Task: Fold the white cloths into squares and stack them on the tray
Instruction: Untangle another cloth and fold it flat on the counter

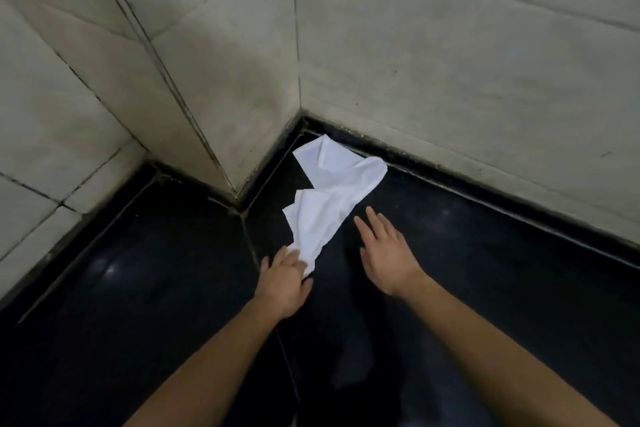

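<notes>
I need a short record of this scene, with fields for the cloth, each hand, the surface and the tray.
white cloth: crumpled, not yet folded, lying near the wall corner
left hand: pinches the cloth's near end
right hand: fingers straight, holds nothing, just right of the cloth
surface: dark surface below tiled walls
tray: not in view

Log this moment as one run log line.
white cloth crumpled on dark surface | left hand pinches its near end | right hand open beside it | tray unseen
</notes>
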The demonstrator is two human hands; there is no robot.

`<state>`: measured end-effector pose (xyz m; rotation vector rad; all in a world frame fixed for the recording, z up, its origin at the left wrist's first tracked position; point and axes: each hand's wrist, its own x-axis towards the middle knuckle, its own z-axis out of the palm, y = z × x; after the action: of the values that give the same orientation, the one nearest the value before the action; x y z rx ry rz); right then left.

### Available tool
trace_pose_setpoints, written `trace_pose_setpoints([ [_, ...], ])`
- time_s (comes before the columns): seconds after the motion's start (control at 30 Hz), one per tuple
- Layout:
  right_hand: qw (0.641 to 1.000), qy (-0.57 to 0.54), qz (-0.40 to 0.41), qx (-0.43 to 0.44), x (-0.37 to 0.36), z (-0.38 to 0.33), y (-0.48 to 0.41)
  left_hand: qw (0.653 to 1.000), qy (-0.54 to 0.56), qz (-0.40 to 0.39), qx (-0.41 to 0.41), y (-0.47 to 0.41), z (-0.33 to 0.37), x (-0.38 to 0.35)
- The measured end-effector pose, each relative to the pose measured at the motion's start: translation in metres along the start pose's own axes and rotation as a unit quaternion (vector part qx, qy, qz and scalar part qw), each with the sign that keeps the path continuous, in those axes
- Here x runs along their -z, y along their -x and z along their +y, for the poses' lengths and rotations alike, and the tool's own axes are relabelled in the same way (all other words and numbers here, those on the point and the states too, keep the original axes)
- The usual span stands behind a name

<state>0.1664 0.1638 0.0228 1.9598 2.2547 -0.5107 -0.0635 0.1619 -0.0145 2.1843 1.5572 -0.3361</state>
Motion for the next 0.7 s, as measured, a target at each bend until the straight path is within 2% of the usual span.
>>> trace_pose_setpoints([
  [0.1, 0.998, -0.027, -0.041, 0.04, -0.019, -0.026, -0.017, 0.994, -0.002, 0.076, -0.077, 0.023, -0.032, -0.029],
  [0.17, 0.996, -0.045, -0.041, 0.061, -0.027, -0.041, -0.026, 0.983, -0.003, 0.128, -0.129, 0.042, -0.052, -0.045],
  [0.3, 0.991, -0.113, -0.07, 0.028, -0.042, -0.077, -0.035, 0.972, 0.048, 0.176, -0.147, 0.073, -0.086, -0.063],
  [0.4, 0.975, -0.194, -0.108, -0.029, -0.052, -0.094, -0.035, 0.975, 0.108, 0.144, -0.128, 0.081, -0.094, -0.059],
  [0.5, 0.958, -0.239, -0.131, -0.09, -0.059, -0.1, -0.032, 0.97, 0.214, 0.098, -0.065, 0.078, -0.097, -0.046],
  [0.57, 0.953, -0.247, -0.143, -0.105, -0.061, -0.097, -0.028, 0.959, 0.265, 0.1, -0.021, 0.071, -0.098, -0.037],
  [0.7, 0.951, -0.266, -0.124, -0.095, -0.058, -0.084, -0.017, 0.97, 0.189, 0.15, 0.035, 0.037, -0.093, -0.018],
])
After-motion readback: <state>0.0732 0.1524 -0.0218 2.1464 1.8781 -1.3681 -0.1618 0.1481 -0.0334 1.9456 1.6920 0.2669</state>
